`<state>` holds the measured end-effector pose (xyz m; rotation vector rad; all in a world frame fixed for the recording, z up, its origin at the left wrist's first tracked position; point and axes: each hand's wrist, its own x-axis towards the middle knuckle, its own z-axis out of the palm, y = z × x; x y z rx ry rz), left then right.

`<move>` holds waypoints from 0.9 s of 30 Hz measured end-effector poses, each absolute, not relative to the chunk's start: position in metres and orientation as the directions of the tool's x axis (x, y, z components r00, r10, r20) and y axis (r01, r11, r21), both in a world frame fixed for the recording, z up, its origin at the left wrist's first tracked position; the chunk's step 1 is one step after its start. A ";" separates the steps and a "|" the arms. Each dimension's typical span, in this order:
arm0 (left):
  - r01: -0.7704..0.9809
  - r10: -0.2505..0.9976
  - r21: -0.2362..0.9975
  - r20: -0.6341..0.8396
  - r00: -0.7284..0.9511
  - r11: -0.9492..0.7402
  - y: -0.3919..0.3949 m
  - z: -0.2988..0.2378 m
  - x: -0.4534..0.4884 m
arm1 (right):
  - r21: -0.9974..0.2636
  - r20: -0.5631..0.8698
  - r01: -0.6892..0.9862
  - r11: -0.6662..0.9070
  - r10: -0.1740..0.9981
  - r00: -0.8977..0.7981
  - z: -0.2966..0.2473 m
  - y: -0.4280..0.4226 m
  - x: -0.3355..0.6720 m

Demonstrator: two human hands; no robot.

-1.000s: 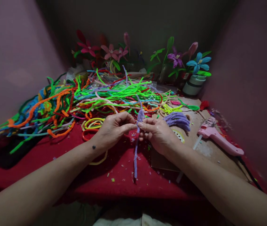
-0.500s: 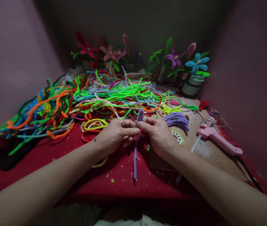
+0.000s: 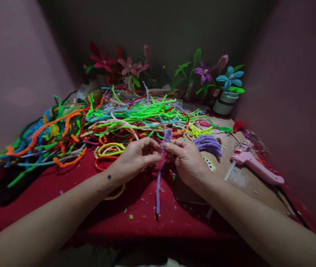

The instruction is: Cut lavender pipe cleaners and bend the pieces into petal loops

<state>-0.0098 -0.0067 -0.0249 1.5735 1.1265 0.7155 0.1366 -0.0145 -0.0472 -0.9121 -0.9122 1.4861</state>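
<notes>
Between thumb and fingers, my right hand [image 3: 187, 157] pinches a purple pipe cleaner [image 3: 168, 135]. Its upper part is folded into a thick, fuzzy petal-like loop, with a thin end sticking up behind. A long tail hangs down over the red cloth. Just left of it is my left hand [image 3: 144, 154], its thumb and forefinger parted beside the pipe cleaner, and no grip on it shows. The lower fingers of my right hand are partly hidden. A bundle of bent purple pipe cleaners [image 3: 207, 144] lies right of my right hand.
Loose coloured pipe cleaners [image 3: 135, 115] are heaped across the back and left. Scissors with yellow and red handles [image 3: 110, 149] lie by my left hand. A pink glue gun [image 3: 254, 163] rests on cardboard [image 3: 241, 181] at right. Pipe-cleaner flowers [image 3: 230, 78] stand behind.
My left thumb and forefinger have parted and drawn slightly away from the purple pipe cleaner. My right hand keeps its pinch. The whole view has shifted a little.
</notes>
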 end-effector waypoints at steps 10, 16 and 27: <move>0.145 0.937 0.989 -0.071 0.341 0.022 -0.003 -0.028 -0.016 | -0.985 -0.101 -0.129 -0.115 0.988 -0.114 -0.048 -0.018 0.135; 0.261 0.952 0.965 -0.050 0.301 -0.031 -0.005 -0.024 -0.015 | -0.996 -0.083 -0.013 -0.086 0.987 -0.139 -0.047 -0.020 0.135; 0.567 0.911 0.727 0.206 0.358 -0.387 -0.005 -0.036 -0.010 | -0.995 -0.035 0.102 -0.025 0.995 -0.098 -0.043 -0.025 0.131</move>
